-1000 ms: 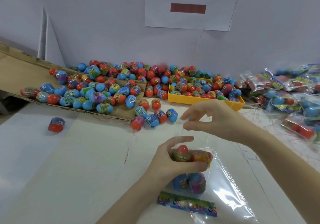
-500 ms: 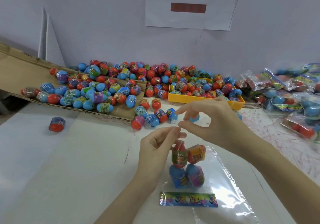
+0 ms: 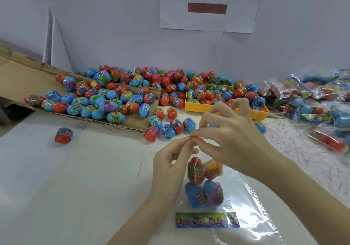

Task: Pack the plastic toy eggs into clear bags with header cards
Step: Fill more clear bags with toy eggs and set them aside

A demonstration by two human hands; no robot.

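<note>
Head view: we look down on a white table (image 3: 56, 178) set against a pale wall (image 3: 113, 27), where a paper sign (image 3: 208, 6) hangs with two large characters and a dark red bar. On the left a cardboard sheet (image 3: 22, 74) slopes onto the table, and a big heap of eggs (image 3: 106, 99), mostly blue and red with printed bands, spreads over it and along the wall. To the right of the heap sits a yellow tray (image 3: 197, 107), also full of eggs. At the far right lies a pile of packed bags (image 3: 318, 104), blurred at the frame edge.

In the foreground a clear bag (image 3: 251, 203) lies on the table between our forearms, its colourful card (image 3: 207, 220) nearest to us. Inside it are four eggs in two pairs: a red egg (image 3: 196, 171) beside an orange egg (image 3: 214, 169), with two blue eggs (image 3: 195, 193) touching them on the card side.

Our left hand (image 3: 170, 163) and right hand (image 3: 233, 136) meet just above the far end of the bag. Each pinches the thin strip (image 3: 191, 135) at the bag's mouth between thumb and forefinger, fingertips almost touching; the other fingers of the right hand are raised and curved. One stray egg (image 3: 63, 135) lies apart on the left of the table.
</note>
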